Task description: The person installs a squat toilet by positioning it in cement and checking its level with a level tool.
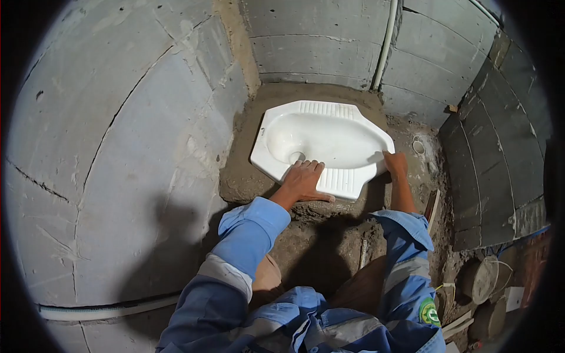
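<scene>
Basically, the white squat pan (353,126) sits in mid-scene on a raised mortar bed (238,176), tight to the corner where the left wall (135,135) and far wall (318,47) meet. Bowl faces up, long axis roughly left to right, round drain hole (296,157) toward its left end. Ribbed footrests lie on the far and near sides. Left hand (305,179) is fairly wide: palm down on the near left rim, fingers laid over it beside the drain hole, thumb stuck out right along the near edge. Right hand (396,165) is on the rim at the pan's right end, fingertips on top; the rest of that hand hangs outside the edge, so cannot tell how far it closes or whether anything goes underneath. Blue sleeves (250,226), grey bands on both, green badge (429,312) on the right one. Just right of the bed, a round pipe opening (418,147) shows in the rough floor (406,130). Pale vertical pipe (385,47) runs up the far wall; another, the white pipe (112,310), runs along the left wall at the near side. Near right: bucket (484,279) with a thin handle, tipped toward the camera, wood strips (458,325) nearby. Dark panels (494,153) close off the right side.
</scene>
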A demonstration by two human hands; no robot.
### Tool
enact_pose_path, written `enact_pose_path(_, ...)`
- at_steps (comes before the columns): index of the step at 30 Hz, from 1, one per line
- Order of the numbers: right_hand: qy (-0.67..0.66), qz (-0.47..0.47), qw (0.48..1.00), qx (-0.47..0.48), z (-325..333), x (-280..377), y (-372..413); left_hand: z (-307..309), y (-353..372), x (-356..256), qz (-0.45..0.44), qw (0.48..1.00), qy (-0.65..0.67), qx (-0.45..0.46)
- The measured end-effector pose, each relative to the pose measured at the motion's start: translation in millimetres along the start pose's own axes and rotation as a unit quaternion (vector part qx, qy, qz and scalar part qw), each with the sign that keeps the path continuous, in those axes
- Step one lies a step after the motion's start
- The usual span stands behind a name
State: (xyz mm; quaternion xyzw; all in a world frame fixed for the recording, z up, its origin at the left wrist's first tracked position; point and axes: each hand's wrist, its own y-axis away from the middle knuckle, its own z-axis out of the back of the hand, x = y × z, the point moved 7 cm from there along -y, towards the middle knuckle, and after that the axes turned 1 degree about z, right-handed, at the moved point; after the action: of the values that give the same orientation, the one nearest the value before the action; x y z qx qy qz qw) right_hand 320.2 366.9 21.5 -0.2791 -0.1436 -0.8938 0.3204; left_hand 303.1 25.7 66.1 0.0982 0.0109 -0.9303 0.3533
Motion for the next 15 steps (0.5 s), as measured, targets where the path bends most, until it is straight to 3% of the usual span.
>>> enact_pose_path(8, 0.029, -0.009, 1.000, 0.004, 10, 7, 12, -4, 2, 4, 0.006, 1.000, -0.010, -0.003)
enact_pose_path(10, 0.009, -0.008, 1.000, 0.011, 9, 7, 10, -2, 2, 4, -0.003, 0.999, -0.004, -0.046)
enact_pose_path(15, -0.049, -0.048, 0.997, 0.032, -3, -14, -8, 6, -1, 0, -0.019, 0.999, -0.023, -0.025)
